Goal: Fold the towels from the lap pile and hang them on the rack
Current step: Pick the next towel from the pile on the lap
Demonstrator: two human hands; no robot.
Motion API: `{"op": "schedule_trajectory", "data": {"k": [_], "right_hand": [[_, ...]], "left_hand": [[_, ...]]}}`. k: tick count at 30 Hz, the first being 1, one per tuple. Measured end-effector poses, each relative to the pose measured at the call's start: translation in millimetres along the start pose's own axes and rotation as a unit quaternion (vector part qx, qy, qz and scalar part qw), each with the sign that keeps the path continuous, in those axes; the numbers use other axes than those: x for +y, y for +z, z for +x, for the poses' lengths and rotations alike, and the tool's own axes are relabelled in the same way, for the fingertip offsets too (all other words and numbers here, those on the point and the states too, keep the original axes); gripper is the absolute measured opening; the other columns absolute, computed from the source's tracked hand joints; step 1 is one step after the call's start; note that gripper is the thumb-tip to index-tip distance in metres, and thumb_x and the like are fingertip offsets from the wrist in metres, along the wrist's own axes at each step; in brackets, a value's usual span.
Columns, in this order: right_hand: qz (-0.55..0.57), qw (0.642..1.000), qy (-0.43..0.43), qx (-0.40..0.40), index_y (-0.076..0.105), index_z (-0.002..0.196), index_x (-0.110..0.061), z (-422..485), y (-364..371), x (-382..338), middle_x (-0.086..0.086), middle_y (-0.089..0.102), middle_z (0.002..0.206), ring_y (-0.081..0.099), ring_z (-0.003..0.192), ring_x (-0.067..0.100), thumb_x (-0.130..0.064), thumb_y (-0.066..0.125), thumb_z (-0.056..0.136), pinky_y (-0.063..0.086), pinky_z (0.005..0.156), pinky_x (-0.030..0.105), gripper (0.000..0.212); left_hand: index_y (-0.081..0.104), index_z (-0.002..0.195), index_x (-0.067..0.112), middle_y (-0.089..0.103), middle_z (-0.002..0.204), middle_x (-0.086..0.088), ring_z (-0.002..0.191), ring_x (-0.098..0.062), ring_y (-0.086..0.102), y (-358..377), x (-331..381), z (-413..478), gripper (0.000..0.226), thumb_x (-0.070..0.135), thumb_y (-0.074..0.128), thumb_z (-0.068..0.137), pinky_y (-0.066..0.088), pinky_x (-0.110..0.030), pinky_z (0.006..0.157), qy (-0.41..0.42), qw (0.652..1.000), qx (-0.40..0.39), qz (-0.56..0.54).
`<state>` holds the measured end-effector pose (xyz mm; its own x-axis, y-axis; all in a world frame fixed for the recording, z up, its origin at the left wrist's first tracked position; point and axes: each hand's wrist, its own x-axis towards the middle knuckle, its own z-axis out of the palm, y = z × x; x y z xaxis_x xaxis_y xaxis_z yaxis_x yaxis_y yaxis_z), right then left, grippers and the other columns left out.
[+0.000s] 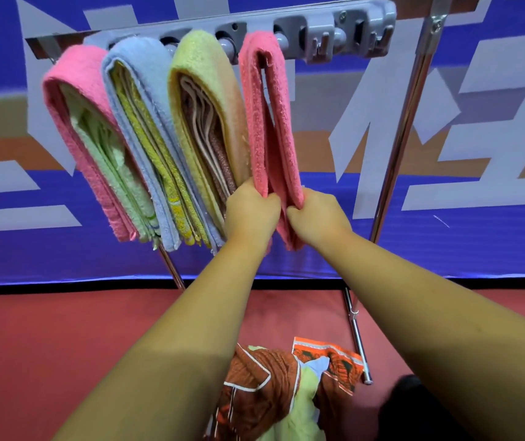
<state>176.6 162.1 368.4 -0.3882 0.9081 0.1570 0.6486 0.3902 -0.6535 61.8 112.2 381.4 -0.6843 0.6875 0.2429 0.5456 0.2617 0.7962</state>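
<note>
A coral pink towel [266,100] hangs folded over a peg of the grey rack [328,30]. My left hand [250,214] grips the lower end of its left layer. My right hand [316,214] grips the lower end of its right layer. To its left on the rack hang a yellow towel [203,90], a light blue towel [141,81] and a pink towel [76,90], each folded over other towels. The lap pile [280,386] of brown, orange and pale green towels lies at the bottom, between my forearms.
The rack's chrome posts [404,128] stand on a red floor [63,329]. Free grey hooks [372,36] remain at the rack's right end. A blue, white and orange banner [477,154] fills the wall behind. A dark object [404,405] sits at the lower right.
</note>
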Motion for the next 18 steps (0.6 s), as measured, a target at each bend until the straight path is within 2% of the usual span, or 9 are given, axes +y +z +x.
{"op": "schedule_trajectory", "data": {"k": [4, 6, 8, 10, 12, 14, 18], "right_hand": [[0.01, 1.0, -0.015, -0.021, 0.059, 0.08, -0.027, -5, 5, -3, -0.006, 0.072, 0.077, 0.068, 0.073, 0.019, -0.038, 0.052, 0.089, 0.061, 0.068, 0.04, 0.015], [0.023, 0.999, -0.02, -0.039, 0.062, 0.084, -0.03, -7, 5, -2, -0.009, 0.074, 0.074, 0.071, 0.073, 0.015, -0.047, 0.057, 0.085, 0.063, 0.071, 0.041, 0.017], [0.025, 0.998, -0.023, -0.055, 0.064, 0.087, -0.032, -9, 5, -2, -0.014, 0.075, 0.072, 0.071, 0.068, 0.008, -0.054, 0.062, 0.082, 0.063, 0.071, 0.039, 0.023], [0.017, 0.998, -0.03, -0.057, 0.066, 0.089, -0.033, -12, 3, -3, -0.014, 0.075, 0.073, 0.07, 0.067, 0.004, -0.056, 0.065, 0.082, 0.063, 0.071, 0.038, 0.024], [0.002, 0.998, -0.037, -0.041, 0.063, 0.09, -0.033, -12, 4, -4, -0.011, 0.074, 0.079, 0.071, 0.074, 0.012, -0.052, 0.062, 0.082, 0.062, 0.071, 0.039, 0.02], [-0.008, 0.999, -0.029, -0.026, 0.059, 0.083, -0.03, -11, 5, -4, -0.006, 0.072, 0.078, 0.071, 0.071, 0.022, -0.038, 0.055, 0.083, 0.063, 0.068, 0.043, 0.009], [0.001, 1.0, 0.004, -0.001, 0.06, 0.075, -0.026, -13, 5, -4, -0.003, 0.071, 0.065, 0.07, 0.058, 0.02, -0.026, 0.051, 0.082, 0.063, 0.063, 0.042, 0.012]], "left_hand": [[0.075, 0.11, 0.023, 0.077, 0.093, -0.003, 0.092, -0.03, 0.071, -9, -5, -8, 0.022, 0.025, 0.067, 0.09, 0.043, -0.026, 0.074, 0.009, 0.999, -0.041, 0.0], [0.073, 0.107, 0.021, 0.076, 0.078, 0.0, 0.073, -0.024, 0.072, -15, -7, -11, 0.018, 0.023, 0.066, 0.091, 0.05, -0.029, 0.062, 0.004, 0.996, -0.09, -0.015], [0.071, 0.1, 0.018, 0.073, 0.061, -0.006, 0.052, -0.024, 0.071, -18, -12, -13, 0.02, 0.009, 0.061, 0.086, 0.056, -0.035, 0.045, -0.009, 0.989, -0.146, -0.027], [0.072, 0.096, 0.021, 0.074, 0.063, -0.007, 0.055, -0.025, 0.073, -18, -20, -11, 0.028, 0.007, 0.059, 0.075, 0.063, -0.041, 0.052, 0.0, 0.985, -0.171, -0.019], [0.072, 0.092, 0.022, 0.077, 0.073, -0.004, 0.07, -0.027, 0.075, -18, -26, -10, 0.017, 0.013, 0.063, 0.081, 0.061, -0.035, 0.067, 0.004, 0.986, -0.164, -0.02], [0.071, 0.091, 0.023, 0.077, 0.084, -0.003, 0.079, -0.022, 0.071, -21, -27, -13, 0.015, 0.012, 0.061, 0.091, 0.049, -0.026, 0.07, 0.025, 0.991, -0.135, -0.006], [0.07, 0.089, 0.018, 0.076, 0.083, -0.011, 0.064, -0.021, 0.065, -22, -29, -14, 0.024, 0.003, 0.052, 0.09, 0.05, -0.022, 0.06, 0.031, 0.997, -0.056, 0.042]]}}
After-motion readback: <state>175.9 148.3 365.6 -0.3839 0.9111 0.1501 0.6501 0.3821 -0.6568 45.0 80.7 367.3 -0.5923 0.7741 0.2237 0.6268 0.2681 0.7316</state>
